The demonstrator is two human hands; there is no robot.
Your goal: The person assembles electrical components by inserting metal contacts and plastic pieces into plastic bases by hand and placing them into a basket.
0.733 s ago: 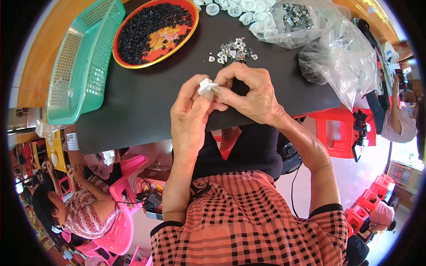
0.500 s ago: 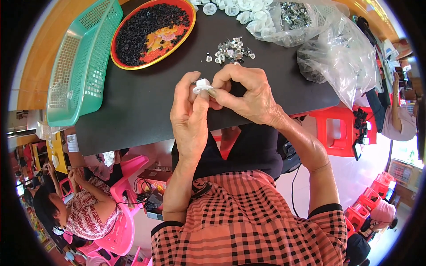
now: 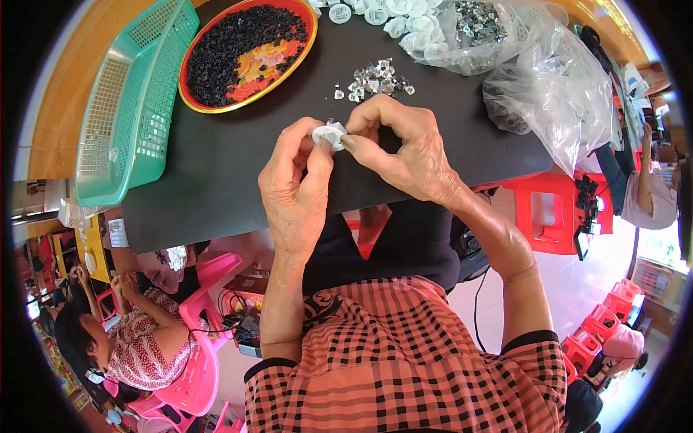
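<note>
Above the near part of the dark table, a small round white plastic part point(image 3: 328, 135) with a raised block is pinched between my two hands. My left hand point(image 3: 297, 177) grips its left side with thumb and fingers. On the other side, my right hand point(image 3: 401, 148) holds its edge between thumb and forefinger. Just beyond my hands lies a loose pile of small clear plastic pieces point(image 3: 377, 78). A round red and yellow tray point(image 3: 249, 107) at the far left carries many tiny black parts point(image 3: 216, 61).
A green plastic basket point(image 3: 137, 155) stands at the table's left edge. White round parts point(image 3: 415, 30) and clear plastic bags point(image 3: 552, 94) fill the far right. A red stool point(image 3: 538, 216) is beside the table. A co-worker point(image 3: 144, 335) sits on a pink chair at left.
The white part has tilted, so its round face now shows toward me. My left hand has shifted slightly left; my right hand has barely moved.
</note>
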